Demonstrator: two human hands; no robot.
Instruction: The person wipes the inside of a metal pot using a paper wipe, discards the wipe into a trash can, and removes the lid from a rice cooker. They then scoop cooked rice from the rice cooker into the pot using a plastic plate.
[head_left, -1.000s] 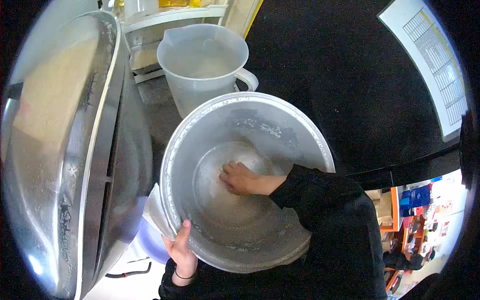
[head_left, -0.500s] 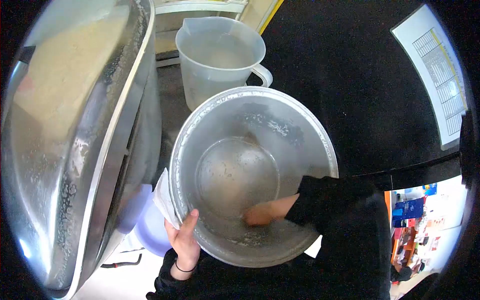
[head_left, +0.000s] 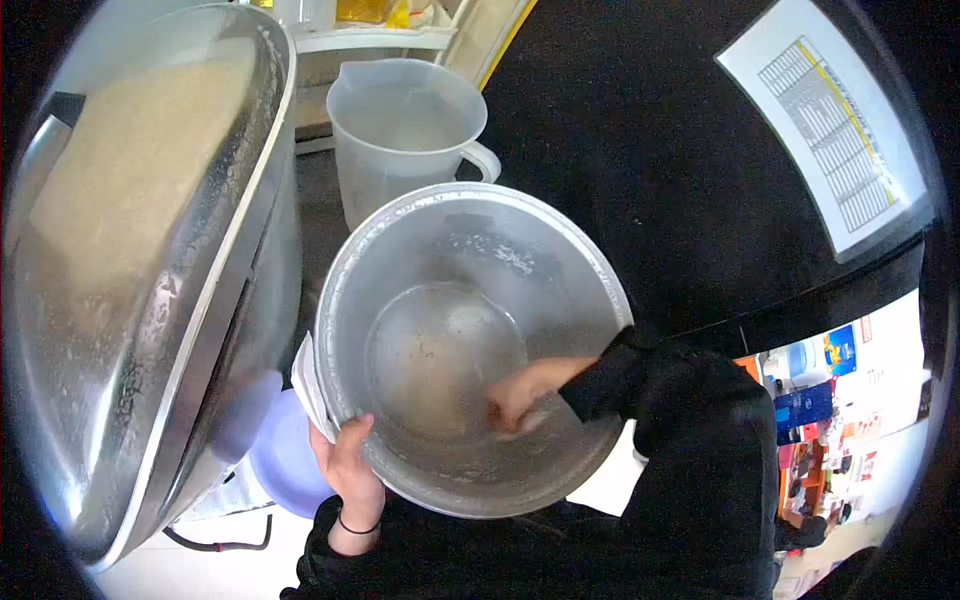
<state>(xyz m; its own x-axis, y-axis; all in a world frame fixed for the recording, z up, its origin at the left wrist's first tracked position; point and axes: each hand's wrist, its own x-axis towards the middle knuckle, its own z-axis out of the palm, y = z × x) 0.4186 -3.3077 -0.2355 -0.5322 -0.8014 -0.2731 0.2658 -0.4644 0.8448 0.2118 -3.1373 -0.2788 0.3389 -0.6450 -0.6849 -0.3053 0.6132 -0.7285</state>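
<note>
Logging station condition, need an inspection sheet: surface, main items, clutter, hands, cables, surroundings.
Surface: black top; no spill made out.
Job's things: metal pot, pale marks inside; translucent pitcher beyond, apparently holding liquid.
Clutter: printed sheet, upper right; white cloth or paper at pot's left rim; purple basin, lower left.
Left hand: grips pot rim.
Right hand: inside pot, blurred.
Cables: dark cord or hose, lower left.
Surroundings: shelf behind pitcher; room at right, details unclear.
</note>
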